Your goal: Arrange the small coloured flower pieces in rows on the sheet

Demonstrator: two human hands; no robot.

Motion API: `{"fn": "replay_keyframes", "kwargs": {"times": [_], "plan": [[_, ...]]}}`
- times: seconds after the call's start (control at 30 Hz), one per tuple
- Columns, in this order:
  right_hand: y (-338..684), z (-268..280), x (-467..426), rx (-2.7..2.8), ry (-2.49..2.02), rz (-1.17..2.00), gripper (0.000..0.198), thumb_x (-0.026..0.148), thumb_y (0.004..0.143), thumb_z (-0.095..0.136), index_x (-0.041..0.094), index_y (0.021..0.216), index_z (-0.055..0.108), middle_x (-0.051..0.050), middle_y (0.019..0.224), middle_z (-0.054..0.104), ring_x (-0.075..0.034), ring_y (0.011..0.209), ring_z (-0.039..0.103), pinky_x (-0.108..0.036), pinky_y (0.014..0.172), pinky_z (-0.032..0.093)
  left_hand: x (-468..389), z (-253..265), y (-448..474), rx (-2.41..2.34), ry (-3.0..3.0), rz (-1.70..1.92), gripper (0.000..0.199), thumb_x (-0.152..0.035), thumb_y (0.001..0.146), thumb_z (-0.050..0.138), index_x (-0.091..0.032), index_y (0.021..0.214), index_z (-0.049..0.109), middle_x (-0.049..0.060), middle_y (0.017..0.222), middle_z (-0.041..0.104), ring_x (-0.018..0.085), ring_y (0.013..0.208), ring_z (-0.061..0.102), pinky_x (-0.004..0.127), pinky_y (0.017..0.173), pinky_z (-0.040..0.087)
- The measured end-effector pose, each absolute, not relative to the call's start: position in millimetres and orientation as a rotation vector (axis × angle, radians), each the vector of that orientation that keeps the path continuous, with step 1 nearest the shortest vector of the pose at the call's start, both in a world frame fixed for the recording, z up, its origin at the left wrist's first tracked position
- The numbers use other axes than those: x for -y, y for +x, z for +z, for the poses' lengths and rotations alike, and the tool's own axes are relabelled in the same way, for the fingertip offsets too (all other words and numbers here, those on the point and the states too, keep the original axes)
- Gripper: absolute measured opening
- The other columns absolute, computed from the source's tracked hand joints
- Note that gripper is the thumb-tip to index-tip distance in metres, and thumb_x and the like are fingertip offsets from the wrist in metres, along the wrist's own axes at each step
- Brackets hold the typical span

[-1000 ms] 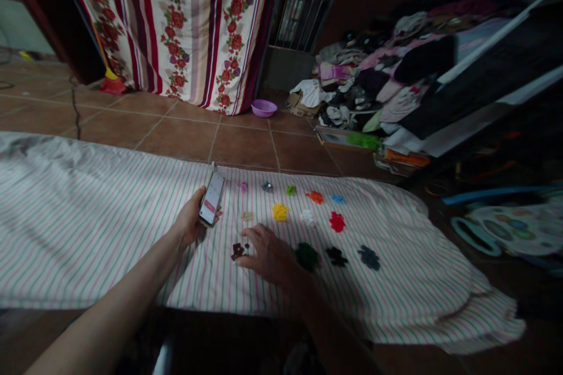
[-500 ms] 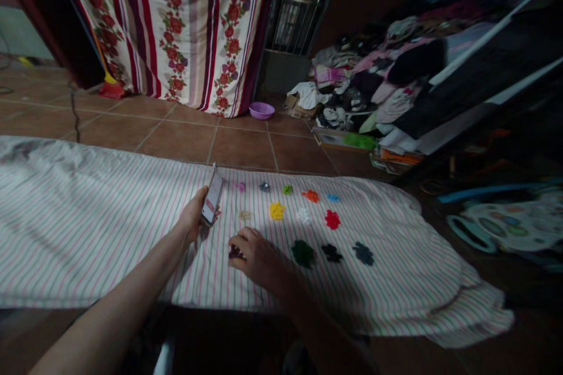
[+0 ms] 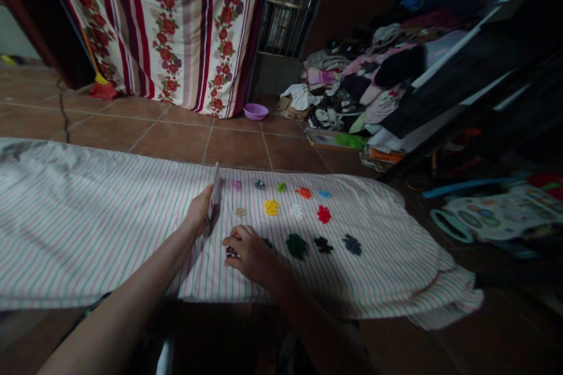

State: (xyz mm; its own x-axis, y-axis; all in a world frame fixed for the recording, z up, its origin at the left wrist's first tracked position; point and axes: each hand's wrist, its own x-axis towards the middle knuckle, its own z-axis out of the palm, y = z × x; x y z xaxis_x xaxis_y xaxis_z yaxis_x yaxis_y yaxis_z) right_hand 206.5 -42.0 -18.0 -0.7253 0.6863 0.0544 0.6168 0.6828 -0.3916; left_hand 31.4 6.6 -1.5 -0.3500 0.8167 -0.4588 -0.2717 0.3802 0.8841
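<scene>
My right hand (image 3: pixel 248 252) is curled, knuckles up, over a small heap of dark maroon plastic pieces (image 3: pixel 230 252), fingertips closed down onto them; only a few pieces show at the left of my fingers. This heap lies on the striped pink, green and white cloth (image 3: pixel 88 211) that covers a long low surface, near its front edge and a little right of its middle.

My left hand (image 3: pixel 200 214) is just beside it, a bit farther from me, gripping a slim smartphone (image 3: pixel 215 192) that stands on edge, so I see only its thin side.

Rightward along the same near row sit three more dark heaps: a dark green pile (image 3: pixel 296 245), a black pile (image 3: pixel 323 244) and a dark blue pile (image 3: pixel 352 244), each apart from the next. The middle row holds a pale tan pile (image 3: pixel 240 211), a yellow pile (image 3: pixel 271 207), a white pile (image 3: pixel 297 211) and a red pile (image 3: pixel 324 214). Toward the far edge of the cloth lie smaller clusters: pink (image 3: pixel 237 185), grey-blue (image 3: pixel 259 184), light green (image 3: pixel 281 187), orange (image 3: pixel 303 192) and light blue (image 3: pixel 324 194).

Beyond the cloth is a brown tiled floor (image 3: pixel 237 143) with a small purple plastic bowl (image 3: pixel 255 111) on it, standing before a hanging striped curtain with red flowers (image 3: pixel 185 23). To the right a jumble of clothes and shoes (image 3: pixel 356 88) is heaped by dark furniture.
</scene>
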Motion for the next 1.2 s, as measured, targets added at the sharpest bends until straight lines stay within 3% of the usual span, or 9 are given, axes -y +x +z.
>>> {"fn": "replay_keyframes", "kwargs": {"times": [0.13, 0.3, 0.53, 0.93, 1.2], "plan": [[205.6, -21.0, 43.6, 2.696, -1.056, 0.473, 0.022, 0.027, 0.085, 0.065, 0.02, 0.105, 0.068, -0.006, 0.104, 0.059, -0.019, 0.102, 0.053, -0.034, 0.092, 0.043, -5.3, 2.0, 37.0, -1.616, 0.677, 1.315, 0.024, -0.041, 0.082, 0.061, -0.018, 0.081, 0.066, 0.005, 0.068, 0.067, 0.024, 0.081, 0.065, 0.026, 0.056, 0.043], [205.5, -21.5, 49.1, 2.708, -1.105, 0.434, 0.025, 0.026, 0.086, 0.064, 0.019, 0.11, 0.066, -0.008, 0.113, 0.06, -0.02, 0.108, 0.052, -0.035, 0.097, 0.042, -7.9, -4.2, 37.2, -1.696, 0.813, 1.239, 0.031, -0.046, 0.087, 0.052, -0.021, 0.073, 0.064, 0.005, 0.068, 0.065, 0.023, 0.082, 0.064, 0.025, 0.058, 0.041], [200.2, -28.9, 55.4, 2.632, -1.222, 0.421, 0.032, 0.026, 0.086, 0.062, 0.022, 0.117, 0.063, -0.01, 0.123, 0.058, -0.021, 0.115, 0.049, -0.039, 0.1, 0.04, -10.1, -14.6, 35.6, -1.628, 0.78, 1.267, 0.029, -0.049, 0.083, 0.055, -0.022, 0.075, 0.063, 0.004, 0.063, 0.062, 0.023, 0.07, 0.063, 0.026, 0.055, 0.039], [193.4, -28.9, 65.5, 2.588, -1.286, 0.377, 0.026, 0.022, 0.087, 0.061, 0.02, 0.113, 0.065, -0.01, 0.124, 0.058, -0.023, 0.113, 0.05, -0.039, 0.101, 0.041, -7.4, -7.3, 36.0, -1.685, 0.834, 1.146, 0.036, -0.053, 0.086, 0.048, -0.021, 0.082, 0.063, 0.006, 0.068, 0.066, 0.023, 0.071, 0.064, 0.027, 0.051, 0.039], [196.9, -37.1, 66.7, 2.57, -1.188, 0.395, 0.028, 0.024, 0.088, 0.062, 0.019, 0.115, 0.064, -0.01, 0.125, 0.059, -0.021, 0.116, 0.049, -0.038, 0.101, 0.04, -7.8, -4.7, 35.2, -1.698, 0.823, 1.174, 0.037, -0.053, 0.085, 0.046, -0.021, 0.074, 0.06, 0.007, 0.071, 0.065, 0.022, 0.074, 0.062, 0.027, 0.056, 0.04]]}}
